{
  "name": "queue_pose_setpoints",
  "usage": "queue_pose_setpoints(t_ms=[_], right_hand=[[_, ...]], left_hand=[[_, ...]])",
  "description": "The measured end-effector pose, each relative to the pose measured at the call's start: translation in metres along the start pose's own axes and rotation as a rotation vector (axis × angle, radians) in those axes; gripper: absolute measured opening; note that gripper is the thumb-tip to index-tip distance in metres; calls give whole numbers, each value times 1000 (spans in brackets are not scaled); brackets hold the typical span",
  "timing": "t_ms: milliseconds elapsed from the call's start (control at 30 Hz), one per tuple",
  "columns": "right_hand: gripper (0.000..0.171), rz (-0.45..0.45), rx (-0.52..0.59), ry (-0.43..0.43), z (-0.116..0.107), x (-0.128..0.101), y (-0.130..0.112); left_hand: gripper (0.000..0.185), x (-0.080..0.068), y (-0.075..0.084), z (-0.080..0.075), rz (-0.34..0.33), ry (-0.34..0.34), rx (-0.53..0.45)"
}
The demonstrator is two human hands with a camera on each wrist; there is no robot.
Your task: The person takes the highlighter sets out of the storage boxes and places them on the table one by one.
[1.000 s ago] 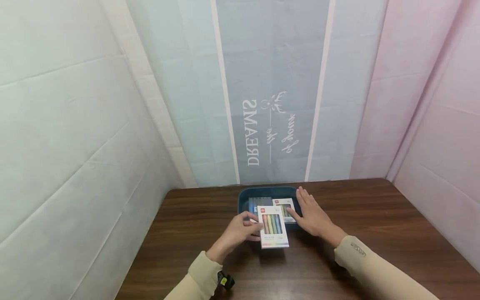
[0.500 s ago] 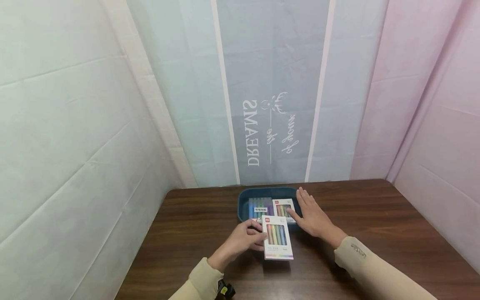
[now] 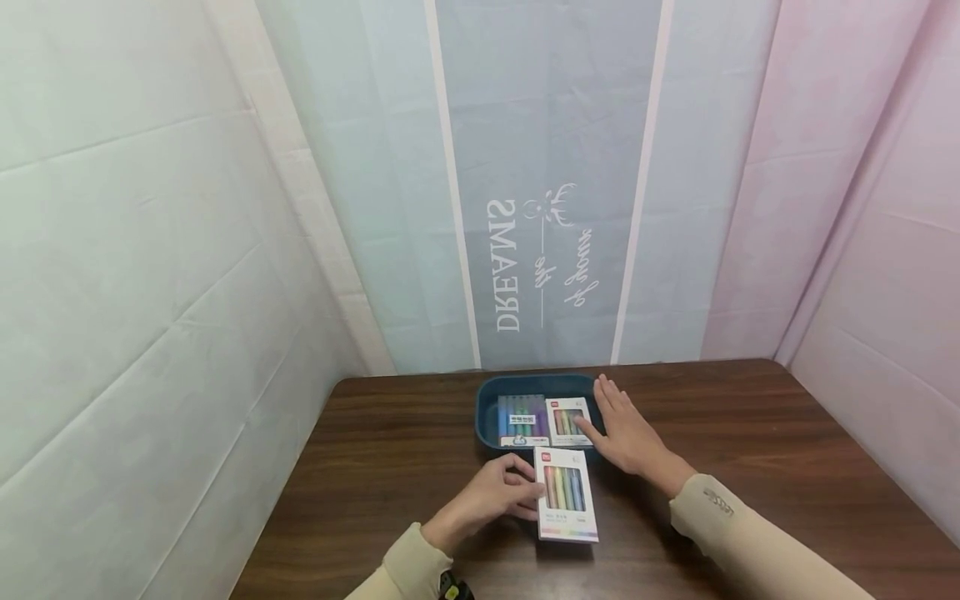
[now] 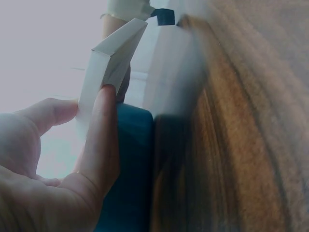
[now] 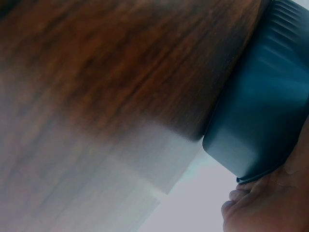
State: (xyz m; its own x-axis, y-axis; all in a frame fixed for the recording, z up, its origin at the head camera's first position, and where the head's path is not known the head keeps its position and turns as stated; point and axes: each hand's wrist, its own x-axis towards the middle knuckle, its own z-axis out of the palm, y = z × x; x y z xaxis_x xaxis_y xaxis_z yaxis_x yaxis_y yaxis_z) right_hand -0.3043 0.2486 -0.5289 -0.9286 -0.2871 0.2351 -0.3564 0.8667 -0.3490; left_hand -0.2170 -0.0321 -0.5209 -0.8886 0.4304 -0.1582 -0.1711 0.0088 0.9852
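Now gripping pen box (image 3: 567, 493) in left hand (image 3: 495, 494), long axis toward 12 o'clock; right hand (image 3: 624, 431) open, touching tray (image 3: 486, 414) rim.

Dark wood table (image 3: 750, 433) w/ a blue tray (image 3: 486, 417) at its far edge, just beyond the left hand's (image 3: 491, 498) grip. The right hand (image 3: 626, 433) rests flat on the tray's right rim.
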Motion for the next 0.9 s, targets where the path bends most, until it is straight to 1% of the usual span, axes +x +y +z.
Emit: queue_pose_setpoints(t_ms=[267,467,700,900], right_hand=[[93,-2,3,6,0,-2,-1],[94,-4,-1,6,2,0,0],[95,-8,-1,3,3,0,2],[96,-11,3,3,2,0,2]], left_hand=[[22,0,-10,9,-25,-10,5],[22,0,-16,13,-51,-16,20],[24,-1,-20,19,-76,-4,8],[25,-2,-20,23,-95,-15,1]])
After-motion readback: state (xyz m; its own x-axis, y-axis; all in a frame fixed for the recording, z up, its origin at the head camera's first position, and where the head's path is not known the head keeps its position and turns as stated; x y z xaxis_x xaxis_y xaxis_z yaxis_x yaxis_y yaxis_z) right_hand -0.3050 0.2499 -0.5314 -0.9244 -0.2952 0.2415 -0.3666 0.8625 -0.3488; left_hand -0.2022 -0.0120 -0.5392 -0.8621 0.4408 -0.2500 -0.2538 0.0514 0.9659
